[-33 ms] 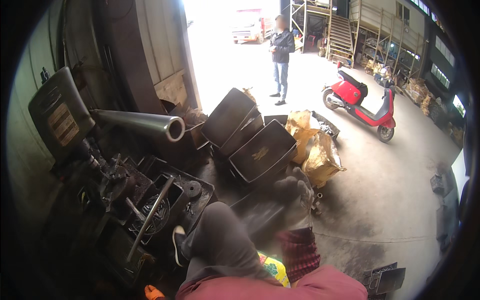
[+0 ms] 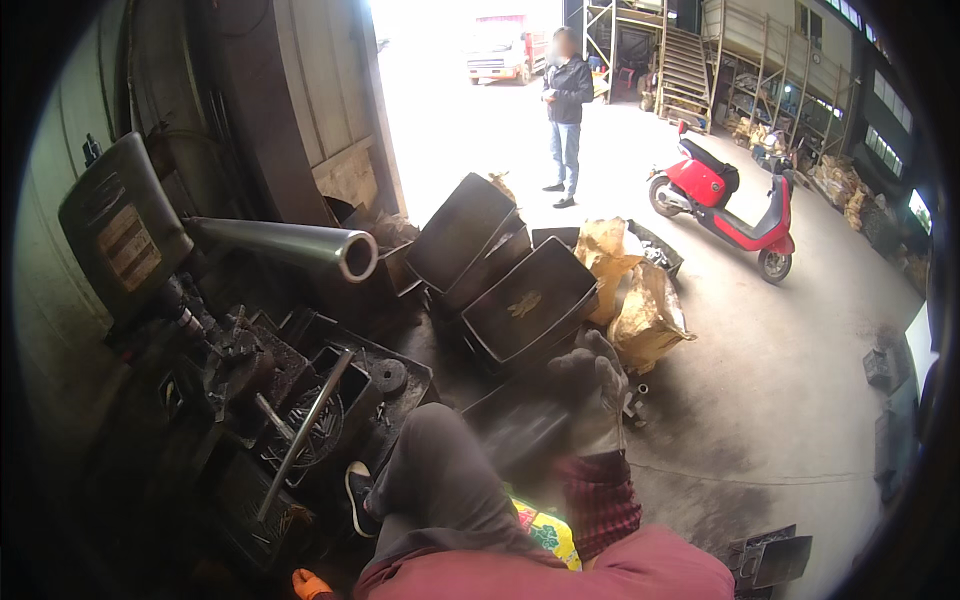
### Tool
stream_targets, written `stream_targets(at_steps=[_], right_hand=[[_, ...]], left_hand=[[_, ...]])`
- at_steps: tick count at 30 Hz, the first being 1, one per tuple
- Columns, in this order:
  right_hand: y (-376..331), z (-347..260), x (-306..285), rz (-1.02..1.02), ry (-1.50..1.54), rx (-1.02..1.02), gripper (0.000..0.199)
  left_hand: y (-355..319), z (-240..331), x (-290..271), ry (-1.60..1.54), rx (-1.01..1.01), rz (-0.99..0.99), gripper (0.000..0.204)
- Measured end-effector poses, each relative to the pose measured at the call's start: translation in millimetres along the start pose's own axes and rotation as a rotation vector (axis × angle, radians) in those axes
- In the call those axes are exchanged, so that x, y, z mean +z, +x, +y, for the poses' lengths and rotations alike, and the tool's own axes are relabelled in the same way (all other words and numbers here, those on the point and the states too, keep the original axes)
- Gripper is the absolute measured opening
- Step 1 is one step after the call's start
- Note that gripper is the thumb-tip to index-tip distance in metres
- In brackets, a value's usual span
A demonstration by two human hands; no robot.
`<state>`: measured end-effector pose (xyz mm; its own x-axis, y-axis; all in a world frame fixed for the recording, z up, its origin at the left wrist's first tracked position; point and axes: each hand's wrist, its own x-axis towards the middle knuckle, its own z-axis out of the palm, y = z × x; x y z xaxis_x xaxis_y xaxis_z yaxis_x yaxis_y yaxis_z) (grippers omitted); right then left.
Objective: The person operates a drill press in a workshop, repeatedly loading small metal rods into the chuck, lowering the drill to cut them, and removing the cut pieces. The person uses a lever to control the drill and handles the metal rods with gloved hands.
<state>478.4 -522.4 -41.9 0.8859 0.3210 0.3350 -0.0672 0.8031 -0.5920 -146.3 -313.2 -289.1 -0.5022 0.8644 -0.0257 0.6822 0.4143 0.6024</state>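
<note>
My right hand [image 2: 590, 385] wears a dark grey glove below a red-and-black checked sleeve. It reaches forward beside a blurred dark surface [image 2: 520, 425], close to the black bins [image 2: 530, 305]. Shadow and blur hide how its fingers lie and whether they grip anything. At the lower left edge only a bit of orange glove [image 2: 311, 584] shows, which appears to be my left hand; what it touches is out of sight. Left of my bent knee stands a black tray [image 2: 410, 365] with a dark round disc [image 2: 388, 376]. A metal rod [image 2: 305, 435] slants across the boxes there.
A thick steel tube [image 2: 290, 245] juts out at left beside a dark panel [image 2: 125, 220]. Torn tan sacks [image 2: 648, 320] stand right of the bins. Farther off are a red scooter [image 2: 725, 195] and a standing person [image 2: 567, 110]. A small dark box [image 2: 780, 560] sits lower right.
The whole view has shifted very slightly. Neither hand shows a clear change.
</note>
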Motion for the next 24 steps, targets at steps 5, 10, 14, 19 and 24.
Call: stream_targets(at_steps=[5,10,14,19,24], right_hand=[[13.7,64.3,13.8,0.057,-0.021,0.078,0.034],[-11.2,104.2,23.7,0.348,0.245,0.255,0.032],[-15.5,91.2,5.6,0.178,-0.057,0.135,0.032],[-5.4,70.8,-39.7,0.441,-0.002,0.225,0.033],[-5.7,77.3,-60.8,0.457,0.096,0.244,0.032]], left_hand=[[8.7,-44.7,11.5,0.080,0.119,0.222,0.023],[25.7,-55.9,59.9,0.198,0.137,0.390,0.016],[31.7,-35.0,77.0,0.175,0.147,0.268,0.015],[31.2,-2.5,80.9,0.171,0.185,0.206,0.015],[30.7,18.9,87.5,0.166,0.207,0.168,0.015]])
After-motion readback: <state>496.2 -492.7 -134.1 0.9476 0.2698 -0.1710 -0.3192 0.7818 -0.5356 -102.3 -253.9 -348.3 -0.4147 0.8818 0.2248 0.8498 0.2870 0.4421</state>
